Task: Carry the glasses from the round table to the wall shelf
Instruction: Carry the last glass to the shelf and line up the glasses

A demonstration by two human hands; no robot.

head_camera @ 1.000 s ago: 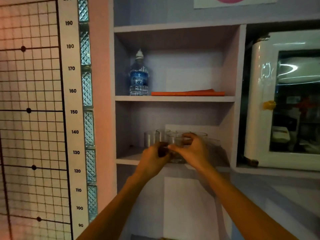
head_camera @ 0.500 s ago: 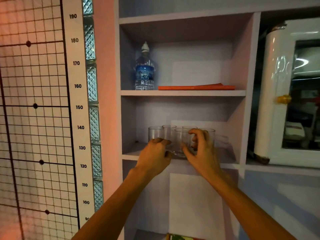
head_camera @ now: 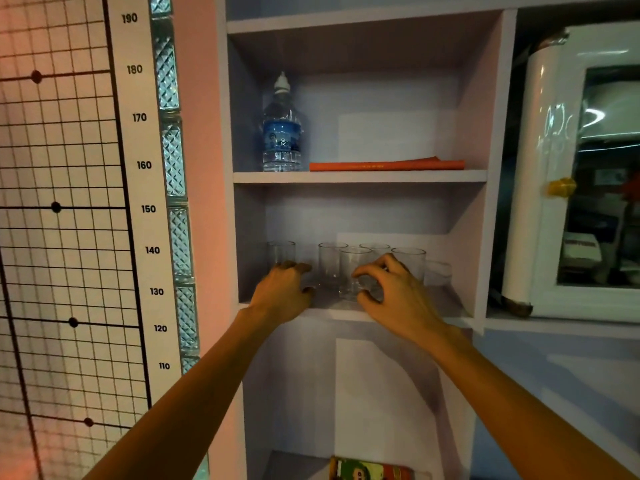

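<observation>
Several clear glasses stand on the lower board of the lilac wall shelf (head_camera: 349, 311). My left hand (head_camera: 282, 294) is wrapped around the lower part of the leftmost glass (head_camera: 281, 252), which stands apart from the others. My right hand (head_camera: 393, 294) hovers with curled, spread fingers just right of the front middle glass (head_camera: 354, 268), its fingertips at the glass wall but not closed round it. More glasses (head_camera: 409, 261) stand behind that hand, partly hidden. A low glass (head_camera: 438, 271) sits at the far right.
The shelf above holds a water bottle (head_camera: 282, 133) and a flat orange item (head_camera: 386, 165). A white glass-door cabinet (head_camera: 550, 174) stands to the right, and a height chart (head_camera: 138, 209) covers the wall to the left. A colourful packet (head_camera: 370, 471) lies in the compartment below.
My left hand has shifted the leftmost glass further left, away from the group. My right hand has loosened from the front glass and opened.
</observation>
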